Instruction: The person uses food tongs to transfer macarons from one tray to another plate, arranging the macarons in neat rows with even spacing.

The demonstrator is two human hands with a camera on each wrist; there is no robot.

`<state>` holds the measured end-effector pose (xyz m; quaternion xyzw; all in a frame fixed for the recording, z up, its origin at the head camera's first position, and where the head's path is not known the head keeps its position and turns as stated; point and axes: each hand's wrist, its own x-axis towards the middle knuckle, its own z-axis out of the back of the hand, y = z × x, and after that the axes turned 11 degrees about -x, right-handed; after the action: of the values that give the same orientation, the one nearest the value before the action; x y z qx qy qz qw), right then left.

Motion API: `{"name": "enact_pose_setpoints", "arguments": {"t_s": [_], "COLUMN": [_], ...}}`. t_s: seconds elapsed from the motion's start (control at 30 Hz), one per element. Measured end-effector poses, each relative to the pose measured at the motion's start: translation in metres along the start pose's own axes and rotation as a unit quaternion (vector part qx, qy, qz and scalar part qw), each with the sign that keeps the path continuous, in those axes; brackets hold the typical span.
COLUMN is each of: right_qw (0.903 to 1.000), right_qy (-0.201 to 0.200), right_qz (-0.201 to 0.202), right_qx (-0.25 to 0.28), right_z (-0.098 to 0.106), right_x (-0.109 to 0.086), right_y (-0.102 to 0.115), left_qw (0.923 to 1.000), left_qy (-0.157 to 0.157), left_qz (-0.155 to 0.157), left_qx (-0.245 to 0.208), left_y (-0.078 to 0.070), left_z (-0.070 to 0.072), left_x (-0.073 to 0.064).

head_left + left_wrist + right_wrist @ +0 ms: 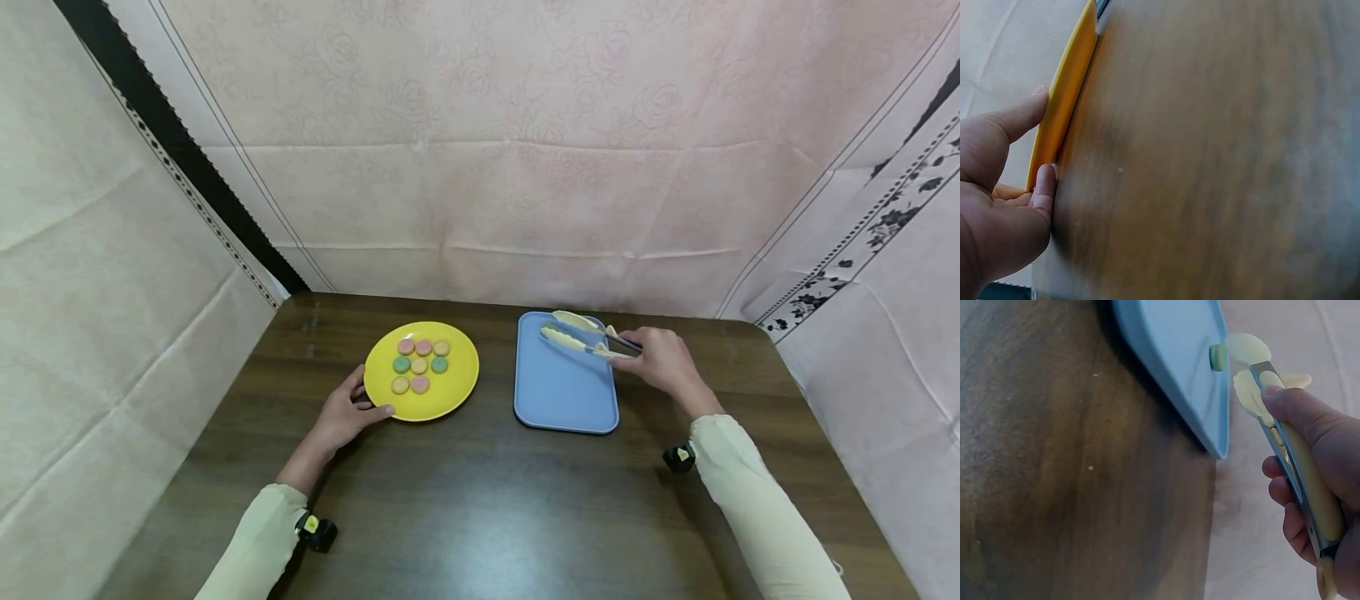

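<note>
On the left of the table, my left hand [347, 417] holds the rim of a yellow plate [459, 392], the thumb on its edge and the fingers curled at its underside. Several small round macarons [419, 366] in pink, green and pale yellow lie on it in rows. My right hand [663, 360] grips cream-and-metal tongs [1300, 469] over the far right of a blue tray [564, 392]. The two cream tips of the tongs stand apart. In the right wrist view a green macaron [1217, 357] sits on the tray, just beside the tips.
Both plate and tray are on a dark brown wooden table [450, 500], toward its far edge, with a gap between them. Pale patterned cloth [525, 167] hangs behind the table and along both sides.
</note>
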<state>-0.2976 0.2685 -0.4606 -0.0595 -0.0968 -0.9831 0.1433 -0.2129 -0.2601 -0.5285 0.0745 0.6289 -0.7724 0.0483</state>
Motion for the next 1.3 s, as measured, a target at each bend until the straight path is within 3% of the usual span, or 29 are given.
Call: {"name": "enact_pose_setpoints", "arguments": {"t_s": [0.37, 0.8, 1.3], "right_qw": [0.9999, 0.9995, 1.0000], "right_qy": [0.013, 0.029, 0.007], "right_qz": [-0.003, -0.014, -0.002], "right_qx": [0.001, 0.001, -0.003], "right_z": [-0.012, -0.013, -0.010], "right_x": [0.002, 0.000, -0.003], "right_y": [-0.001, 0.001, 0.001], "left_qw": [0.9999, 0.9999, 0.9999], "left_qy": [0.009, 0.004, 0.006], "left_qz": [0.009, -0.008, -0.005], "left_qx": [-0.011, -0.011, -0.009], "left_y": [0.003, 0.002, 0.003], "left_z": [0.001, 0.000, 0.000], "left_x": [0.004, 0.000, 0.001]}}
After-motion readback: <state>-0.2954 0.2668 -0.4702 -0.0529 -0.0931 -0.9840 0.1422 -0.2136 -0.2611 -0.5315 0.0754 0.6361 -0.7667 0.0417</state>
